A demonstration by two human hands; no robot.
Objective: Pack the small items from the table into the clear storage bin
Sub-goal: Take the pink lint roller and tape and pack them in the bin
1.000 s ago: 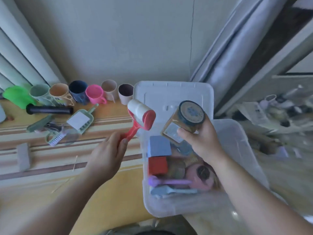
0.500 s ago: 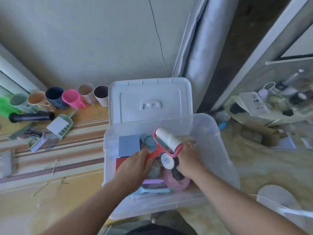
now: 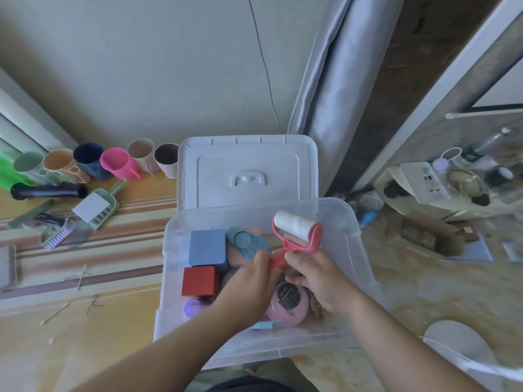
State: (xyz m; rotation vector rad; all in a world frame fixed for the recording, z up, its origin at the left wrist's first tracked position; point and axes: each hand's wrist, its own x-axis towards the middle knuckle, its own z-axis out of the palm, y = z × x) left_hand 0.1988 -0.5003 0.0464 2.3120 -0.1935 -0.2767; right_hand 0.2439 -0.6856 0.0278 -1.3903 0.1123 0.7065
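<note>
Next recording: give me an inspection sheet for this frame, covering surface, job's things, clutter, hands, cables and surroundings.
Surface: striped tablecloth on the table.
Job's things: clear bin open, white lid behind it; lint roller over the bin; blue box and red box inside.
Clutter: row of cups, green dustpan, small brush, black cylinder.
Hands: left hand grips the roller's handle; right hand touches it, hold unclear.
Cables: thin cord down the wall.
Surroundings: grey curtain, cluttered floor at right.
</note>
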